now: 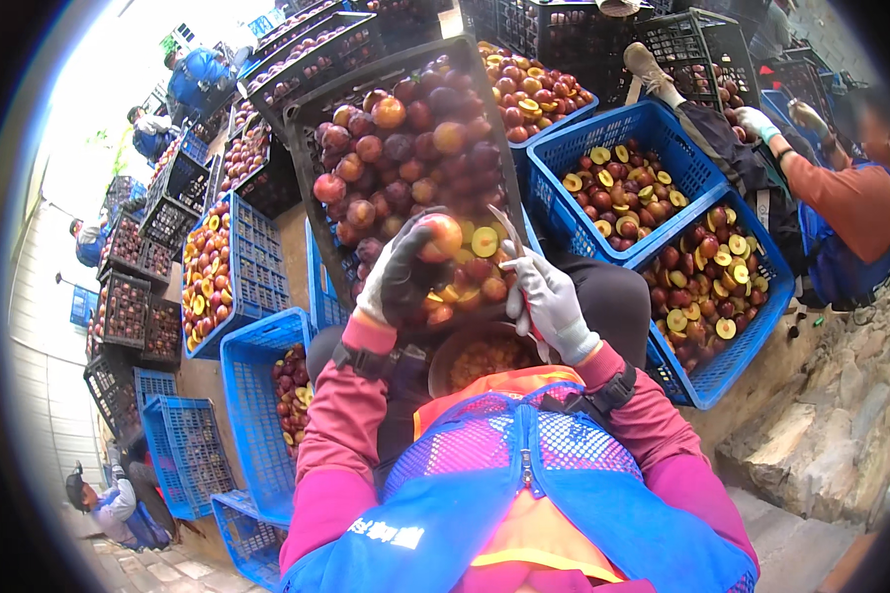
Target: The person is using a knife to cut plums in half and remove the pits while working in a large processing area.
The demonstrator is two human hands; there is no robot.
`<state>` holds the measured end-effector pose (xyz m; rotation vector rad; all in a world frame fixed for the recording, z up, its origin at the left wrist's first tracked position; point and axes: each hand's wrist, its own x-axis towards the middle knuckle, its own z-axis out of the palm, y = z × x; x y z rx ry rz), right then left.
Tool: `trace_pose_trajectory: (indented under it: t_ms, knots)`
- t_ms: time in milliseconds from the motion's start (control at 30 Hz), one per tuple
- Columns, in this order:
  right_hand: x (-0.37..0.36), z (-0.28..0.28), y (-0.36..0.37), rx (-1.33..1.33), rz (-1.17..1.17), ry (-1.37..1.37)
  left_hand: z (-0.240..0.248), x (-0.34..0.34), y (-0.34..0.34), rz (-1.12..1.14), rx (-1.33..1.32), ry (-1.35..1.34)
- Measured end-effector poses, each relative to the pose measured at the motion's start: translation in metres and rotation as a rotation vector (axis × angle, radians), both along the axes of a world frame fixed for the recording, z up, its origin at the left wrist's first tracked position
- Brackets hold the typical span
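My left hand (pixel 402 272), in a grey and black glove, closes around a reddish plum (pixel 439 238). Across from it, my right hand (pixel 549 301) in a pale glove grips hand shears (pixel 511 237) with slim curved metal jaws, close to the plum. Both hands are over the near end of a black crate (pixel 304 163) heaped with whole dark red plums (pixel 368 148). Halved plums with yellow flesh (pixel 484 242) lie between my hands. Below them, partly hidden by my vest, a round bowl (pixel 435 374) holds small brownish pieces.
On my right stand two blue crates (pixel 576 138) (pixel 737 368) of halved plums. More blue crates (pixel 267 341) are at my left, with stacked black crates (pixel 119 306) beyond. A gloved co-worker (pixel 853 208) sits at the right; other people work at the far left. Rough stones (pixel 821 435) border the right side.
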<state>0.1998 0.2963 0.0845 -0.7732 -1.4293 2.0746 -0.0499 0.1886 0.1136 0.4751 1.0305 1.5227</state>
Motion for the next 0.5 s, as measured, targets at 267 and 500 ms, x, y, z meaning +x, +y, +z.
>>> trace_pose_trajectory:
  t_ms: [267,500]
  knots:
    - [-0.019,0.038,-0.045,0.14,0.11,0.017,-0.005,0.052,-0.073,0.081,0.142,-0.223]
    - [-0.038,0.035,-0.074,0.502,0.103,-0.049,-0.027,0.056,-0.096,0.064,0.211,-0.213]
